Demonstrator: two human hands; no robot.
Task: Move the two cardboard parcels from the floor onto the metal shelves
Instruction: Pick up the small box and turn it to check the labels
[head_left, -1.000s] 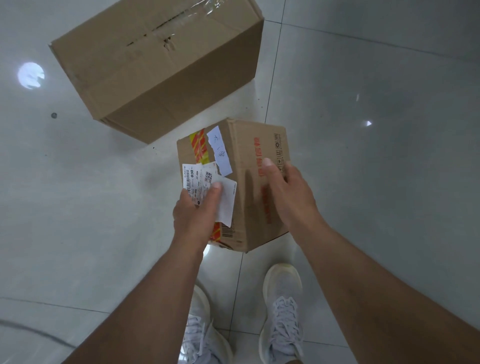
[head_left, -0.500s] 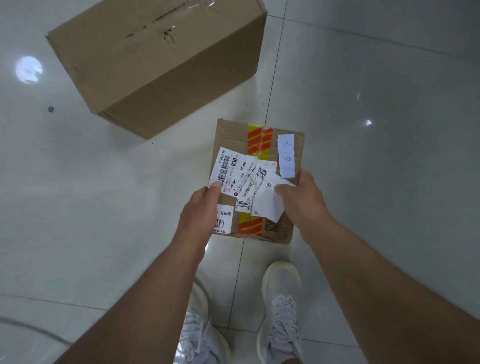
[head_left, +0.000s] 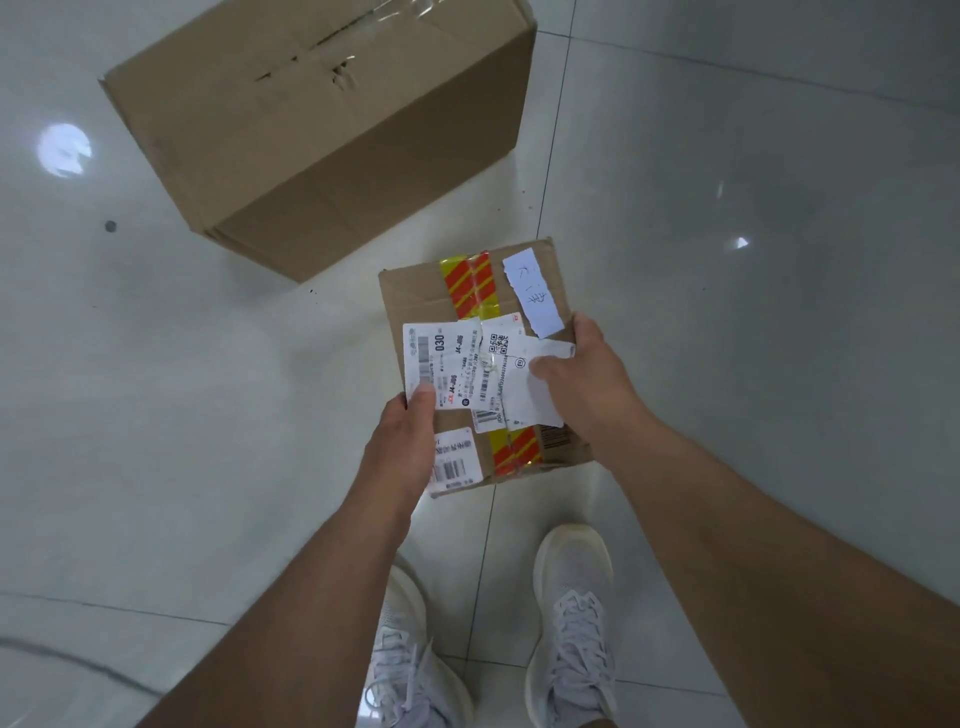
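A small cardboard parcel (head_left: 415, 296) with white shipping labels and red-and-yellow striped tape is held above the floor, label side up. My left hand (head_left: 402, 447) grips its near left edge, thumb on a label. Along the parcel's right edge my right hand (head_left: 582, 379) holds on, its thumb pressed on the top. A large plain cardboard parcel (head_left: 322, 130), sealed with clear tape, stands on the floor beyond and to the left. The metal shelves are out of view.
The floor is glossy pale tile (head_left: 753, 364) with grout lines and light reflections. My two white sneakers (head_left: 571, 623) stand below the small parcel. A small dark spot (head_left: 110, 226) marks the tile at the left.
The small parcel has been turned from its side so the labelled face points up, and lifted off the floor. Both hands shifted to its left and right edges.
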